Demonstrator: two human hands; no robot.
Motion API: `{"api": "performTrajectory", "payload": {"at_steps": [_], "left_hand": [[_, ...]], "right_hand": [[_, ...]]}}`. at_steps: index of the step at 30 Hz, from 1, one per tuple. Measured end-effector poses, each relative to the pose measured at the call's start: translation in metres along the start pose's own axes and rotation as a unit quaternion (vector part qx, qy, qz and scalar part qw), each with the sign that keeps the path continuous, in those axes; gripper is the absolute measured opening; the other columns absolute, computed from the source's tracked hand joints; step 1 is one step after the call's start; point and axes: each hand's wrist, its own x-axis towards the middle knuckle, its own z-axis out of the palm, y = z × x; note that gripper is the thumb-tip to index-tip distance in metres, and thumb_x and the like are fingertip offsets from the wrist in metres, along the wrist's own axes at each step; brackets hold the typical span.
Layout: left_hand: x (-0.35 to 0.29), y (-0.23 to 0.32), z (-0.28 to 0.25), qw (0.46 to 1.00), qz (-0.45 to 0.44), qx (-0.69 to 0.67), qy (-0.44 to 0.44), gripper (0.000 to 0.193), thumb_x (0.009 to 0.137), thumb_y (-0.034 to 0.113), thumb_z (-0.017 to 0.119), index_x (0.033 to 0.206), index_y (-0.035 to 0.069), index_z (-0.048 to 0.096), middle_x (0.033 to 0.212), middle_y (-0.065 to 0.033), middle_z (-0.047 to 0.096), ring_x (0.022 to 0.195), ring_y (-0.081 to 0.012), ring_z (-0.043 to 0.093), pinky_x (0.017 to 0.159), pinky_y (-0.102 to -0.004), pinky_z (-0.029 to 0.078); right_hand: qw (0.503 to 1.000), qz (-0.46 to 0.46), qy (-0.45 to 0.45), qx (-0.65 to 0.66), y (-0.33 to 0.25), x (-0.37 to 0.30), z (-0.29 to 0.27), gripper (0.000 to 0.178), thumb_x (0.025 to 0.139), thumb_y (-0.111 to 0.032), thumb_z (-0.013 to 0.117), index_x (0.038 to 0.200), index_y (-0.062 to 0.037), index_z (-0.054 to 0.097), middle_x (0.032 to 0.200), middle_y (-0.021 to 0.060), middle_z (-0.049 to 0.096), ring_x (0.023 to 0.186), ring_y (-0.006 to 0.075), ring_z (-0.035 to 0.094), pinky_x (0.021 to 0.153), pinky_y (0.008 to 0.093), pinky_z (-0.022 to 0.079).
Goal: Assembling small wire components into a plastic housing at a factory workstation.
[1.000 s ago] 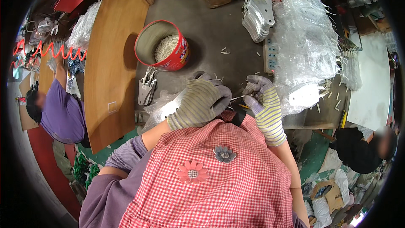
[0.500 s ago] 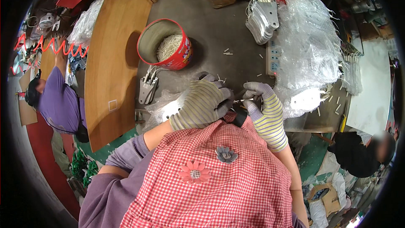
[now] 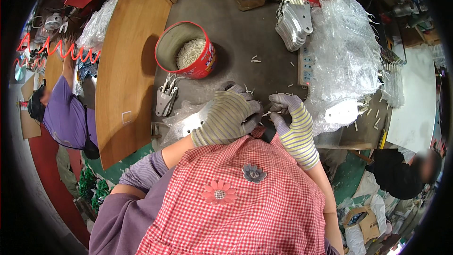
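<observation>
Both my hands wear striped knit gloves and meet close to my apron at the table's near edge. My left hand (image 3: 226, 117) is closed, palm down, its fingers curled around something hidden beneath them. Partly under it lies a silver plate with holes (image 3: 194, 123), on bubble wrap (image 3: 174, 125). My right hand (image 3: 296, 123) pinches at a thin white tube (image 3: 267, 113) in the gap between the hands; its fingers cover part of it. Beyond the left hand, a grey plate with white leads (image 3: 166, 98) lies on the table.
A red bucket (image 3: 207, 63) holds many short white tubes (image 3: 191, 54). Several loose tubes (image 3: 255, 59) are scattered about. Stacked grey plates with leads (image 3: 293, 26) stand beside a bubble-wrapped pile (image 3: 342, 52). A wooden board (image 3: 132, 66) borders the left side. Other people sit at left and right.
My right hand has shifted slightly left, its fingertips closer to my left hand. Less of the white tube shows between them. My left hand stays nearly in place.
</observation>
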Motion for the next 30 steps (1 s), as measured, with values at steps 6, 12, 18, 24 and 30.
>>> {"api": "performTrajectory", "payload": {"at_steps": [6, 12, 18, 24, 30], "left_hand": [[-0.001, -0.001, 0.002, 1.0, 0.009, -0.008, 0.0, 0.018, 0.077, 0.028, 0.067, 0.086, 0.013, 0.069, 0.083, -0.0054, 0.063, 0.089, -0.0297, 0.058, 0.084, -0.0479, 0.042], [-0.001, -0.001, 0.002, 0.999, 0.029, -0.014, -0.002, 0.017, 0.077, 0.027, 0.067, 0.086, 0.012, 0.068, 0.08, -0.0065, 0.061, 0.086, -0.0305, 0.057, 0.078, -0.0465, 0.044], [-0.002, -0.001, 0.002, 0.999, 0.037, -0.021, -0.014, 0.016, 0.077, 0.026, 0.067, 0.084, 0.011, 0.067, 0.082, -0.0071, 0.061, 0.086, -0.0304, 0.057, 0.076, -0.0443, 0.045], [0.0, 0.0, -0.002, 0.999, 0.033, -0.028, -0.031, 0.019, 0.081, 0.029, 0.064, 0.084, 0.01, 0.066, 0.084, -0.0078, 0.062, 0.088, -0.0302, 0.057, 0.076, -0.0447, 0.045], [0.001, 0.003, -0.003, 0.999, 0.017, -0.029, -0.03, 0.02, 0.08, 0.03, 0.065, 0.083, 0.01, 0.067, 0.082, -0.0075, 0.064, 0.087, -0.03, 0.057, 0.076, -0.0445, 0.045]], "right_hand": [[0.995, 0.078, -0.01, 0.058, -0.001, 0.002, -0.009, 0.037, 0.077, 0.004, 0.069, 0.112, -0.0086, 0.067, 0.091, 0.0084, 0.065, 0.083, 0.0227, 0.065, 0.076, 0.0327, 0.052], [0.993, 0.088, -0.061, 0.057, -0.004, 0.005, -0.014, 0.032, 0.078, 0.002, 0.071, 0.108, -0.0063, 0.07, 0.093, 0.0089, 0.066, 0.084, 0.0209, 0.067, 0.076, 0.031, 0.053], [0.991, 0.1, -0.059, 0.066, 0.003, 0.005, -0.013, 0.032, 0.077, 0.001, 0.073, 0.108, -0.0057, 0.07, 0.093, 0.0098, 0.068, 0.082, 0.0217, 0.068, 0.076, 0.0313, 0.053], [0.987, 0.098, -0.112, 0.066, -0.001, 0.009, -0.015, 0.031, 0.077, -0.001, 0.075, 0.108, -0.0045, 0.069, 0.091, 0.0094, 0.07, 0.082, 0.0191, 0.07, 0.076, 0.0295, 0.055], [0.988, 0.09, -0.12, 0.044, 0.001, 0.005, -0.009, 0.031, 0.079, -0.002, 0.075, 0.109, -0.0036, 0.069, 0.092, 0.0099, 0.072, 0.083, 0.0177, 0.071, 0.076, 0.0286, 0.055]]}}
